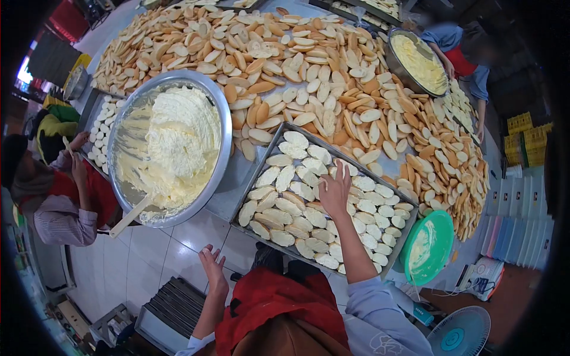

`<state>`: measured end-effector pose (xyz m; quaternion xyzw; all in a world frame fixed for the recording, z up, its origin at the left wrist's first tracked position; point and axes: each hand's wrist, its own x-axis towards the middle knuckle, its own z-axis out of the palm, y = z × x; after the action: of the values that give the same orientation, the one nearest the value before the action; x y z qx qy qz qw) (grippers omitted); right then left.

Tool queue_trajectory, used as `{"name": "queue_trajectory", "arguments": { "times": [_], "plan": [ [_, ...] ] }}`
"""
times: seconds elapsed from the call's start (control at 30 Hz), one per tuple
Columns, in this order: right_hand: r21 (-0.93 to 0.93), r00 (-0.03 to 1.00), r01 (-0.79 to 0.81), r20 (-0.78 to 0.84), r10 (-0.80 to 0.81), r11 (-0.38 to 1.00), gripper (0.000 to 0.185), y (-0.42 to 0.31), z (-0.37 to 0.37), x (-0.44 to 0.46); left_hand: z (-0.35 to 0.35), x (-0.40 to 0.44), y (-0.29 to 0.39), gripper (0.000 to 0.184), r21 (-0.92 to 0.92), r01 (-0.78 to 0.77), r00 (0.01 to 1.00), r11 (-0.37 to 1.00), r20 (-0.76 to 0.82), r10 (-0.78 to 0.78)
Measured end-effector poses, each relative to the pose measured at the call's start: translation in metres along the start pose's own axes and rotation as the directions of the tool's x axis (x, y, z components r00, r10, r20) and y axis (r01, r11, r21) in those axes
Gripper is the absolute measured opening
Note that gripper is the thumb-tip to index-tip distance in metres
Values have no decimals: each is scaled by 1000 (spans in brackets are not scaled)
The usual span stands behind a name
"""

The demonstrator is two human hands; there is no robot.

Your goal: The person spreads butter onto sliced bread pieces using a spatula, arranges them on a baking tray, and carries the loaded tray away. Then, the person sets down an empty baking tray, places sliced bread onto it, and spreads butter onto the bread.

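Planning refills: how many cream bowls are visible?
3: large metal bowl left of the tray, far metal bowl upper right, green bowl lower right. Upper left bowl: contents unclear.

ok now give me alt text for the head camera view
A person's right hand is over a metal tray of bread pieces, many coated in pale spread; the left hand is open and empty. A metal bowl of spread stands beside the tray, with loose bread pieces behind.

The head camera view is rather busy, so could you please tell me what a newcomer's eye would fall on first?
Probably the great heap of bread, spread across the upper middle and right. Next come the large metal bowl of pale cream, left of centre, and the tray of coated pieces below the heap, the right hand over it.
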<state>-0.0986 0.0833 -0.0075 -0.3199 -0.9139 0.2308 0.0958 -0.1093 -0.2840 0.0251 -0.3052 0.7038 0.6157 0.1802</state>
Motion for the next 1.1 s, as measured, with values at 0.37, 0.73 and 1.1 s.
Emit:
{"name": "queue_trajectory", "arguments": {
  "times": [0.37, 0.73, 1.1],
  "plan": [
    [164, 865, -391, -271, 422, 906, 13, 101, -62, -184, 49, 18, -33, 51, 70, 327, 880, 942, 342, -331],
    [-9, 685, -724, -131, 717, 690, 27, 257, -67, -371, 93, 17, -121, 74, 404, 349, 712, 846, 473, -520],
    [-10, 733, -677, 77, 675, 736, 38, 272, -72, -337, 109, 9, -124, 76, 272, 277, 844, 922, 389, -368]
  ]
}}
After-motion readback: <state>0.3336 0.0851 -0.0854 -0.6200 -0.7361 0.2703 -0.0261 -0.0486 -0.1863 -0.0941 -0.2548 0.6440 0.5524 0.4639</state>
